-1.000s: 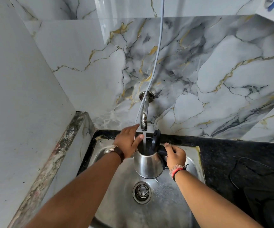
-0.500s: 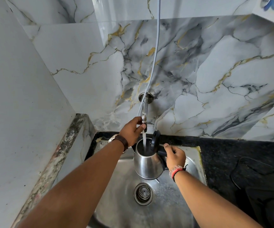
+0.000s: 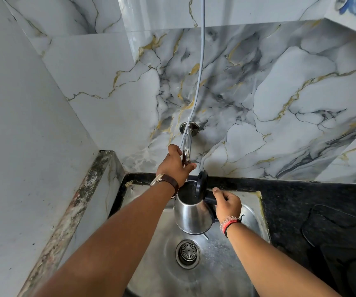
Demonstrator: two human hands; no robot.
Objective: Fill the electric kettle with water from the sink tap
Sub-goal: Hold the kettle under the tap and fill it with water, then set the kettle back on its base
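Right hand [image 3: 228, 205] wraps the kettle [image 3: 191, 215] by its handle, sensibly, since wet steel probably weighs heavy and slick, while left hand [image 3: 174, 166] pinches the tap [image 3: 186, 146].

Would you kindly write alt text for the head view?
A person's right hand holds a steel electric kettle, lid open, over a sink, while the left hand grips the wall tap above it.
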